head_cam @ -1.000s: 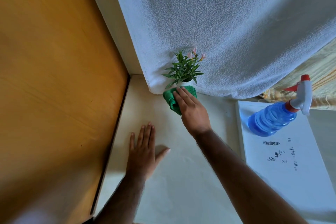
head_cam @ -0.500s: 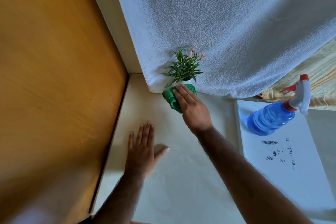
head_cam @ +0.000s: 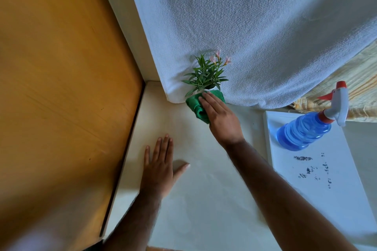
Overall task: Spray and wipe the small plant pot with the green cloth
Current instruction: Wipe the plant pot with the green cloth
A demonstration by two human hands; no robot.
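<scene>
Head view looked down on a cream countertop [head_cam: 204, 199], with the small plant pot [head_cam: 211, 88] taken as the landmark. That pot stood at the far edge of the counter, against the hanging white towel [head_cam: 255, 36] behind it; only a sliver of its white rim showed, under green leaves and a few pale pink flowers. The green cloth [head_cam: 196, 106] was wrapped over the near side of the pot, bunched into a fold on its near-left. The right hand [head_cam: 221, 119] lay flat on that cloth, fingers straight and together, pressing it against the pot; the fingertips reached the pot's rim. The hand was not curled round anything, so it was a flat press rather than a grasp.

Well nearer than the pot and to its left, the left hand [head_cam: 160, 166] rested palm down on the bare counter, fingers extended and thumb spread out, holding nothing. The two hands were well apart.

Right of the pot, a blue spray bottle [head_cam: 304, 130] with a white and red trigger head lay tilted on a white board [head_cam: 318, 179] that carried small dark specks. Left of the pot rose an orange-brown wooden panel [head_cam: 61, 87]. Right of the pot and behind the bottle, a strip of yellow patterned fabric [head_cam: 359, 79] showed below the towel's edge.
</scene>
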